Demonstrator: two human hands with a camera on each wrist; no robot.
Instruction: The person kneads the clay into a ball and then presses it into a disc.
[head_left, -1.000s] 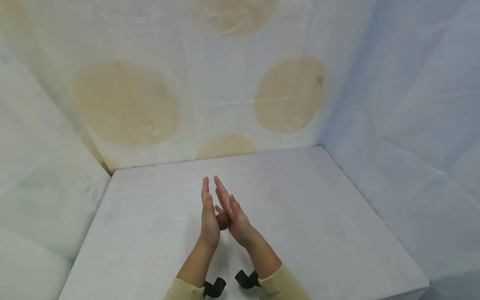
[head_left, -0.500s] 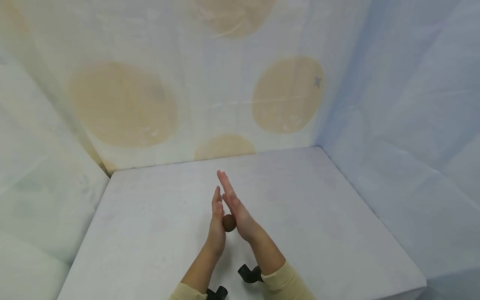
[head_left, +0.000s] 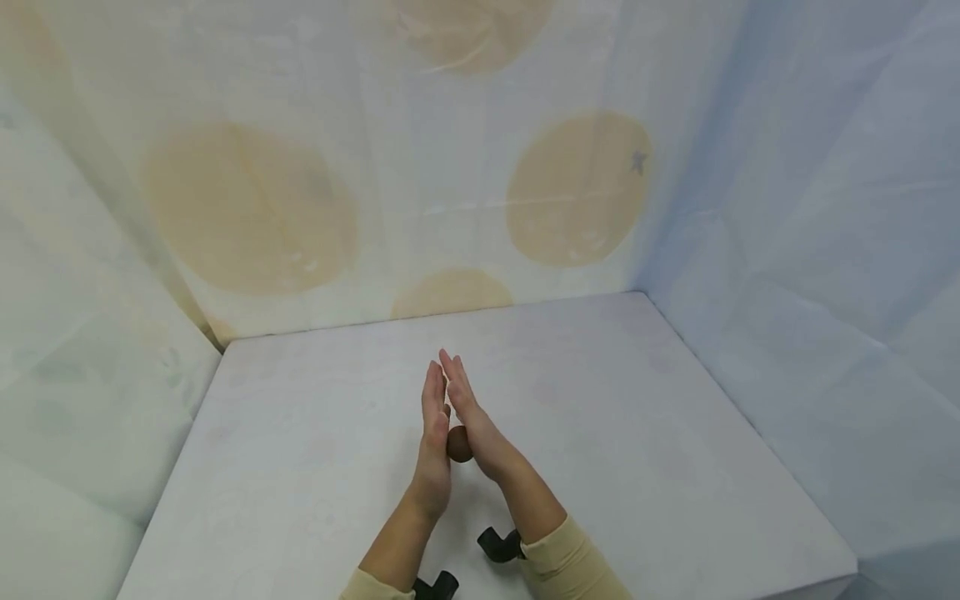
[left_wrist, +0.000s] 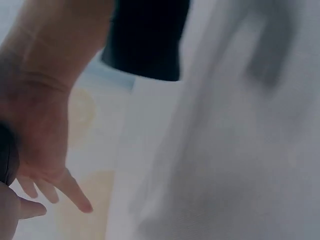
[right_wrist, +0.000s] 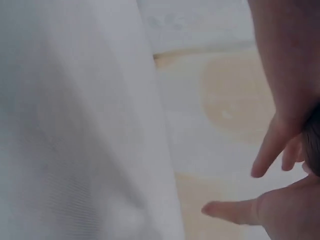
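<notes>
Between the flat palms of both hands, above the white cloth-covered desk (head_left: pixel 315 467): small round brown ball (head_left: pixel 459 444), pressed by left hand (head_left: pixel 434 433) and right hand (head_left: pixel 474 425), fingers straight, equally near, no long axis.

Right hand (head_left: pixel 472 425) slid back, level with left hand (head_left: pixel 433 437).

No readable text, labels, numbers or signs anywhere
</notes>
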